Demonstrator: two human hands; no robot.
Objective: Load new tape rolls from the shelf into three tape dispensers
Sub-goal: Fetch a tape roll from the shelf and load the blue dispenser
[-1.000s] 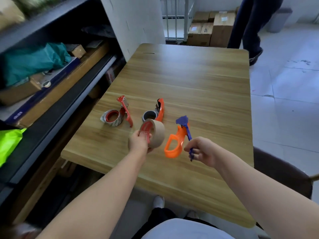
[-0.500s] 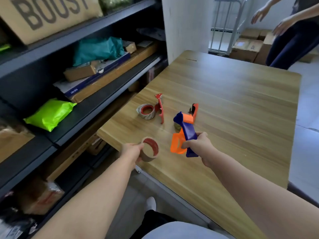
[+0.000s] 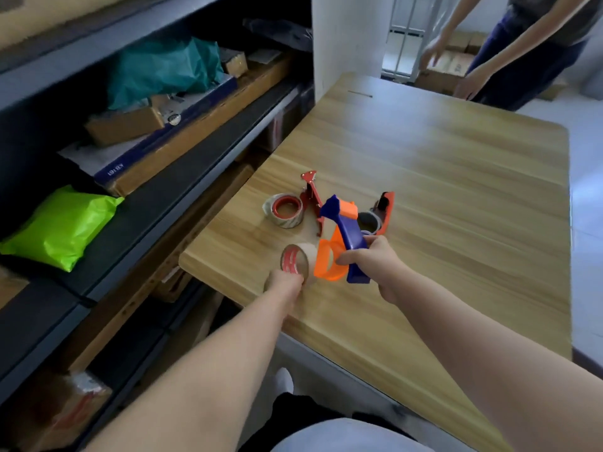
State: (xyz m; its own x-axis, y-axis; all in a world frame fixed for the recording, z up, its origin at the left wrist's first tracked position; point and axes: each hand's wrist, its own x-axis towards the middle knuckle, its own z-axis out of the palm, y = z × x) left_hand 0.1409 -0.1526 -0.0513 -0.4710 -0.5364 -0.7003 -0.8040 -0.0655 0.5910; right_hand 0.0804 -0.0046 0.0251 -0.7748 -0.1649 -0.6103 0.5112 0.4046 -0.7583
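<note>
Tape roll (image 3: 295, 260), brown with a red core, is above the near corner of the counter (image 3: 456, 197), with the fingers of the left hand (image 3: 283, 284) curled round it. Just beside it, the right hand (image 3: 375, 265) fingers clamp the orange-blue dispenser (image 3: 350, 238).

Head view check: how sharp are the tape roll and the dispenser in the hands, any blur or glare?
Head view: slightly motion-blurred overall, worst on the shelf at left; the tape roll in the left hand and the dispenser in the right hand are soft but readable; a pale sheen lies on the table far end.
</note>
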